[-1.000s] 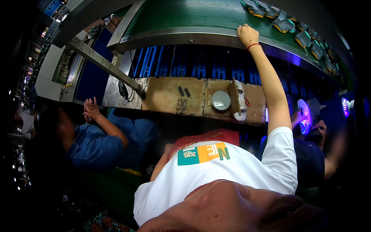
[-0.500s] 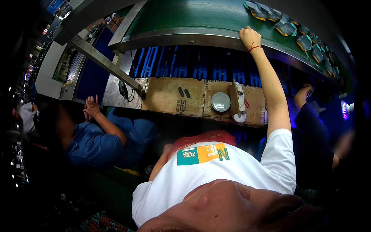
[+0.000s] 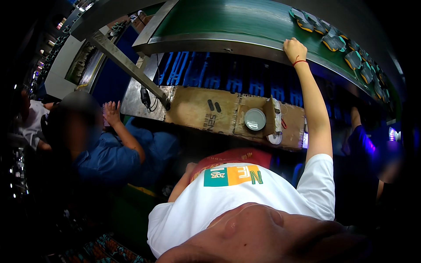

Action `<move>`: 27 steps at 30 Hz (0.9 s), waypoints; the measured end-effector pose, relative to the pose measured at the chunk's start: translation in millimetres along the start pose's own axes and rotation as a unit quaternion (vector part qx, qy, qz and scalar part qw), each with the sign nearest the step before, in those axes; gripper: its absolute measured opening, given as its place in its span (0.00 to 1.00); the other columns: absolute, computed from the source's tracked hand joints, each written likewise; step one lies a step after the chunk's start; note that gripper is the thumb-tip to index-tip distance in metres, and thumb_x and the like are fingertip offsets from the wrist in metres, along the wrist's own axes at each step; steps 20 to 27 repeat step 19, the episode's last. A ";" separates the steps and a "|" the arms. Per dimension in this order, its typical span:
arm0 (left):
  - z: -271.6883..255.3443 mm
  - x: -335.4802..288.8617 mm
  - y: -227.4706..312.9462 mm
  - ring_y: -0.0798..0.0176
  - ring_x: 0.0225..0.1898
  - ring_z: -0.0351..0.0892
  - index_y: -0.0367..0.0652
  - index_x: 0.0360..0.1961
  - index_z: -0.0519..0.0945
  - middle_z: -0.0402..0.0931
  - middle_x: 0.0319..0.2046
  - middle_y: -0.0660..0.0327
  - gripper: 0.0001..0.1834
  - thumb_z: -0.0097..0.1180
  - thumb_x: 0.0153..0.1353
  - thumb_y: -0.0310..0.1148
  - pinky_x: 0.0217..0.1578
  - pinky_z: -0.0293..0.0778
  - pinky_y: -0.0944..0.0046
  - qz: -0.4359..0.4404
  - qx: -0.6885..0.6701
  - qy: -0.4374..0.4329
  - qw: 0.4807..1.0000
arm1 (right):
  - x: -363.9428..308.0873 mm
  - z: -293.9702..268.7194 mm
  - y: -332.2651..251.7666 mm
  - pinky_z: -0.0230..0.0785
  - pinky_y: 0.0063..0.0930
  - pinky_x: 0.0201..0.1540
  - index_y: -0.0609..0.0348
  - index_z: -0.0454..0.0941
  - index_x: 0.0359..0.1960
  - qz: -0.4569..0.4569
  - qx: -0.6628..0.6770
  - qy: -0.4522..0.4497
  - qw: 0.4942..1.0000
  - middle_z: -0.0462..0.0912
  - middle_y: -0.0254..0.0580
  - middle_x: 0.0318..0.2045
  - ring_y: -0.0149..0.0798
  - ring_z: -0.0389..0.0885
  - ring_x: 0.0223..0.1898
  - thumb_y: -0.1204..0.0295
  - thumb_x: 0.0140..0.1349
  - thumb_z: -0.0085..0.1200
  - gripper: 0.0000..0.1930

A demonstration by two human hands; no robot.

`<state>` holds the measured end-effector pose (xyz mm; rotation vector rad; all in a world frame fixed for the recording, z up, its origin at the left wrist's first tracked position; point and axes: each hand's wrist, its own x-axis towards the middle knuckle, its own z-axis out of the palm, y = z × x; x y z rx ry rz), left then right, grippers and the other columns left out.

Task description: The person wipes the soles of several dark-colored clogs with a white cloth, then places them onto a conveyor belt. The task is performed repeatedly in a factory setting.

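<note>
My right arm is stretched forward, a red string bracelet [image 3: 300, 62] at the wrist. My right hand [image 3: 295, 50] rests in a loose fist on the metal edge rail [image 3: 228, 42] of a green conveyor belt [image 3: 228, 19]; no object shows in its fingers. My left arm [image 3: 182, 182] is bent beside a red apron [image 3: 239, 155], and its hand is hidden. In front of me a cardboard-covered shelf [image 3: 188, 107] carries a round white dish [image 3: 255, 119], a small cardboard box piece [image 3: 270, 115] and a white roll-like object [image 3: 275, 136].
Several grey shoe parts with orange and teal edges [image 3: 334, 42] lie on the belt's right side. A metal strut [image 3: 127, 68] slants down to the shelf. A co-worker in blue [image 3: 107, 153] sits at left; another person's arm [image 3: 356, 118] reaches in at right.
The view has shifted slightly, while my right hand stays on the rail. At left, the co-worker's hands have parted from being pressed together, and one is raised beside a pinkish object.
</note>
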<state>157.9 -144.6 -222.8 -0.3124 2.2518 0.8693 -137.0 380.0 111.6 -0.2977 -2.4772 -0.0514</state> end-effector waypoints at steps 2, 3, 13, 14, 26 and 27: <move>-3.6 -9.1 9.3 0.54 0.36 0.82 0.38 0.30 0.83 0.81 0.32 0.49 0.20 0.53 0.57 0.46 0.36 0.73 0.58 -0.019 -0.053 0.000 0.998 | 2.3 1.7 5.1 0.74 0.44 0.36 0.63 0.79 0.24 -0.004 -0.005 -0.002 1.000 0.81 0.50 0.29 0.54 0.81 0.31 0.55 0.64 0.42 0.23; -4.3 -10.6 11.1 0.54 0.37 0.82 0.38 0.30 0.84 0.82 0.33 0.49 0.20 0.53 0.57 0.46 0.36 0.73 0.58 -0.029 -0.080 0.000 0.996 | 2.0 1.3 8.9 0.74 0.45 0.36 0.63 0.78 0.24 -0.003 -0.005 -0.003 1.000 0.81 0.52 0.28 0.55 0.81 0.31 0.53 0.64 0.42 0.25; 18.5 40.7 -45.3 0.57 0.40 0.81 0.42 0.35 0.86 0.82 0.36 0.51 0.20 0.63 0.50 0.49 0.43 0.74 0.60 -0.069 -0.052 0.026 0.996 | 7.0 1.5 7.4 0.73 0.47 0.38 0.61 0.78 0.25 0.019 0.017 -0.013 1.000 0.82 0.56 0.28 0.57 0.81 0.33 0.53 0.68 0.35 0.26; 16.2 34.2 -31.6 0.57 0.40 0.81 0.42 0.34 0.86 0.82 0.36 0.51 0.21 0.63 0.50 0.49 0.43 0.74 0.60 -0.077 -0.059 0.017 0.995 | 4.9 -0.1 9.9 0.73 0.47 0.38 0.61 0.78 0.25 0.026 0.013 -0.014 0.999 0.82 0.56 0.28 0.57 0.81 0.33 0.54 0.68 0.36 0.26; 23.8 40.8 -40.9 0.55 0.39 0.82 0.42 0.33 0.86 0.82 0.33 0.49 0.20 0.64 0.49 0.48 0.42 0.74 0.60 -0.074 -0.079 0.070 0.992 | 9.6 11.7 16.0 0.74 0.48 0.38 0.59 0.79 0.27 0.031 0.007 -0.023 0.999 0.82 0.53 0.27 0.55 0.82 0.32 0.55 0.66 0.38 0.23; 23.8 40.8 -40.9 0.55 0.39 0.82 0.42 0.33 0.86 0.82 0.33 0.49 0.20 0.64 0.49 0.48 0.42 0.74 0.60 -0.074 -0.079 0.070 0.992 | 9.6 11.7 16.0 0.74 0.48 0.38 0.59 0.79 0.27 0.031 0.007 -0.023 0.999 0.82 0.53 0.27 0.55 0.82 0.32 0.55 0.66 0.38 0.23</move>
